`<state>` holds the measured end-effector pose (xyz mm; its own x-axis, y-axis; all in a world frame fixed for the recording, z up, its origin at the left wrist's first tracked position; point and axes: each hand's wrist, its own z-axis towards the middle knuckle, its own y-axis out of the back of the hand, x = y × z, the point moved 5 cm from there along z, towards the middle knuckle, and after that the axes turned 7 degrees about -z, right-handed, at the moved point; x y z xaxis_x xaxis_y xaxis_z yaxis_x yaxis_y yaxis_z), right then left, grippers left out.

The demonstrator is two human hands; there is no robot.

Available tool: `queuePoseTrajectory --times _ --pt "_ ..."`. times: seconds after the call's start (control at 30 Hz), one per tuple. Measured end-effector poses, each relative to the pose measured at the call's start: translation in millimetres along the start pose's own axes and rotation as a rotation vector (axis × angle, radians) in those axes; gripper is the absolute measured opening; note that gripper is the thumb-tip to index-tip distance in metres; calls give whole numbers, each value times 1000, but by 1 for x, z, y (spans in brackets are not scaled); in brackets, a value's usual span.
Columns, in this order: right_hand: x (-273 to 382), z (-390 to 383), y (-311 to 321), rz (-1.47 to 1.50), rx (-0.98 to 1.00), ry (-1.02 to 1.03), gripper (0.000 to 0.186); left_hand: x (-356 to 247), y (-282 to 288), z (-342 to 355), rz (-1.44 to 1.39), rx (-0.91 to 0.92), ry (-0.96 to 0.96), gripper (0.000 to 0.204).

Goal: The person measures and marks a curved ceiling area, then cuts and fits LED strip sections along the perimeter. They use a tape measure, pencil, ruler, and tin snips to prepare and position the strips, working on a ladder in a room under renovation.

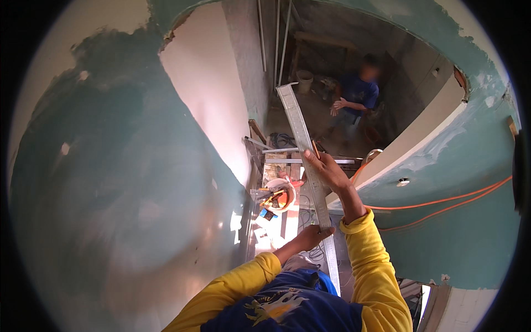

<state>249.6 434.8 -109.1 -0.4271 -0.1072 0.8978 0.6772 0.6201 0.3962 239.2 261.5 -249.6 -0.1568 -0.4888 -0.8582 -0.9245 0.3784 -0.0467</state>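
A long grey metal channel (298, 124) slants away from my body, its far end higher in view. My right hand (330, 171) is wrapped round its middle, thumb on the near face. A thin orange stick, like a pencil (316, 148), pokes up by that hand's fingers. Close to my body, my left hand (311, 238) grips the channel's lower part. Below that hand, a narrow pale strip (332, 263) runs on down past my shirt; whether it belongs to the channel I cannot tell.
A bucket of tools (279, 195) stands on planks below, left of the channel. Green-painted curved walls (110, 166) rise on both sides. An orange cord (431, 205) hangs along the right wall. A person in a blue shirt (358, 91) is on the floor beyond.
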Motion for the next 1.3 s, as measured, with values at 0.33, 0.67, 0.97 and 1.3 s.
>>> queuePoseTrajectory --times 0.33,0.67,0.97,1.3 --pt "-300 -293 -7 -637 59 -442 81 9 104 77 -396 -19 153 91" --pt "-229 -380 -42 -517 -282 -609 49 7 144 181 -764 -246 197 38" --pt "-298 -213 -9 -447 -472 -680 48 80 159 112 -627 -342 270 32" --pt "-360 -61 40 -389 -454 -749 68 277 203 -130 -754 -751 576 52"
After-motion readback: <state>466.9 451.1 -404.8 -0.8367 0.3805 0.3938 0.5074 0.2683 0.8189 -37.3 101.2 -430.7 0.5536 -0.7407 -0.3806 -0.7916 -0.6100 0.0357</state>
